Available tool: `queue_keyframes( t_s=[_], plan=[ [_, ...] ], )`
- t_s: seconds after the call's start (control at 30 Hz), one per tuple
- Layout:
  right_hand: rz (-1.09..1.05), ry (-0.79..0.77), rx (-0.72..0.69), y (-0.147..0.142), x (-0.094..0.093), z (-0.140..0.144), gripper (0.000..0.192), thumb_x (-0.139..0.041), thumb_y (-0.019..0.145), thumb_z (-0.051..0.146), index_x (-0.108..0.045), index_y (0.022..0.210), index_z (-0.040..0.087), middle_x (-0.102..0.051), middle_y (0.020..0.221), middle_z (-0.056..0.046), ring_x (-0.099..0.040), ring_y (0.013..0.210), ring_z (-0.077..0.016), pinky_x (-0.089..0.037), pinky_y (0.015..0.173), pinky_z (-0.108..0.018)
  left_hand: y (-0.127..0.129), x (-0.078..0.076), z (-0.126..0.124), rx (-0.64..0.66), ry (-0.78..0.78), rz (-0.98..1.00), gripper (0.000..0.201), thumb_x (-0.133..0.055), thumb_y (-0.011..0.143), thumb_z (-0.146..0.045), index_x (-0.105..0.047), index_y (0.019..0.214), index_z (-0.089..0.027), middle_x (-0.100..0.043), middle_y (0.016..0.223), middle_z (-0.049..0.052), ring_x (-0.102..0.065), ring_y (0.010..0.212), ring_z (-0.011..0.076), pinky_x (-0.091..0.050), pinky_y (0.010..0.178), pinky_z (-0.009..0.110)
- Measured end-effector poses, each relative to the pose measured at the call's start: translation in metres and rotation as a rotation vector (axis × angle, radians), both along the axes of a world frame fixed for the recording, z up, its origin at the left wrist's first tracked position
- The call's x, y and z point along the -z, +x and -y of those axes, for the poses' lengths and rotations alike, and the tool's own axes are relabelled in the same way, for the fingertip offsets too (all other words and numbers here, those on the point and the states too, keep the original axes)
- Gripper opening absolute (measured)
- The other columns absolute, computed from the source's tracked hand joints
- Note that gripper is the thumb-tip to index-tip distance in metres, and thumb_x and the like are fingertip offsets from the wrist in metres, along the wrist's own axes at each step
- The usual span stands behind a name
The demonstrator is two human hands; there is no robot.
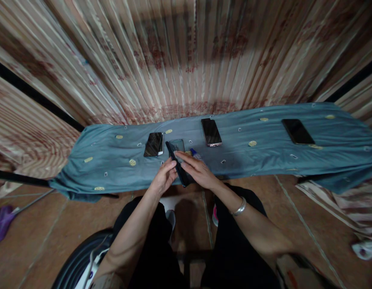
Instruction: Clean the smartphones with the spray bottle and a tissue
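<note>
My left hand (164,179) is closed around the lower part of a dark phone (181,173), which is tipped up on edge over the front of the bench. My right hand (200,170) lies beside the phone's face with its fingers stretched out, the fingertips at or very near the surface; whether they touch I cannot tell. Just behind the phone, a clear, flat rectangular piece (178,143) rests on the cloth, partly covered. A small blue-topped object (194,152) shows behind my right fingers, its lower part hard to make out.
Blue-green patterned cloth (240,160) covers the narrow bench. Stacked phones (154,144) lie left, more phones (211,132) stand at the middle back, and one black phone (298,131) is far right. A pleated curtain (186,60) hangs behind; black poles (38,94) flank it.
</note>
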State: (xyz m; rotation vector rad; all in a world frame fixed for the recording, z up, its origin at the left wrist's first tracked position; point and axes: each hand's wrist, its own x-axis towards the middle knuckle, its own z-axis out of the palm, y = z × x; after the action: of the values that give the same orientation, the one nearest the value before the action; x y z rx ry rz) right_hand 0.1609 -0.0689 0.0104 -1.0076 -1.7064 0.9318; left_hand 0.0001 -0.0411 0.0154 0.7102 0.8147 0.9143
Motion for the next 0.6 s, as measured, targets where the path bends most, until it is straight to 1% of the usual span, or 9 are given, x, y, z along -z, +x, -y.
queue_keyframes(
  t_s=[0.13, 0.33, 0.5, 0.6],
  plan=[
    [0.011, 0.017, 0.033, 0.001, -0.001, -0.002, 0.049, -0.040, 0.099, 0.049, -0.047, 0.145, 0.033, -0.045, 0.154, 0.001, -0.036, 0.146, -0.0183, -0.025, 0.123, -0.041, 0.003, 0.002, 0.005, 0.073, 0.036, -0.007, 0.046, -0.083, 0.061, -0.034, -0.067, 0.100, -0.016, -0.075, 0.097, 0.007, -0.069, 0.103, 0.0266, -0.054, 0.090, 0.037],
    [0.021, 0.008, 0.069, 0.009, -0.003, -0.006, 0.051, -0.040, 0.098, 0.052, -0.045, 0.146, 0.034, -0.043, 0.155, 0.001, -0.033, 0.147, -0.0192, -0.023, 0.124, -0.043, 0.010, 0.007, 0.011, 0.178, 0.055, -0.013, 0.053, -0.082, 0.064, -0.032, -0.067, 0.112, -0.015, -0.072, 0.111, 0.011, -0.067, 0.107, 0.0293, -0.054, 0.092, 0.041],
    [0.011, 0.025, 0.093, 0.012, -0.006, -0.005, 0.051, -0.039, 0.099, 0.052, -0.046, 0.146, 0.034, -0.045, 0.154, 0.002, -0.035, 0.146, -0.0177, -0.024, 0.124, -0.039, 0.013, 0.006, 0.013, 0.186, 0.050, -0.031, 0.057, -0.083, 0.063, -0.032, -0.067, 0.114, -0.015, -0.072, 0.112, 0.012, -0.066, 0.108, 0.0314, -0.055, 0.090, 0.041],
    [0.021, 0.055, 0.105, 0.012, -0.009, -0.002, 0.048, -0.040, 0.100, 0.048, -0.048, 0.145, 0.033, -0.047, 0.153, 0.001, -0.036, 0.146, -0.0179, -0.025, 0.123, -0.040, 0.013, 0.009, 0.011, 0.175, 0.051, -0.053, 0.055, -0.083, 0.062, -0.031, -0.068, 0.113, -0.015, -0.073, 0.107, 0.011, -0.068, 0.104, 0.0302, -0.056, 0.086, 0.039]
  ],
)
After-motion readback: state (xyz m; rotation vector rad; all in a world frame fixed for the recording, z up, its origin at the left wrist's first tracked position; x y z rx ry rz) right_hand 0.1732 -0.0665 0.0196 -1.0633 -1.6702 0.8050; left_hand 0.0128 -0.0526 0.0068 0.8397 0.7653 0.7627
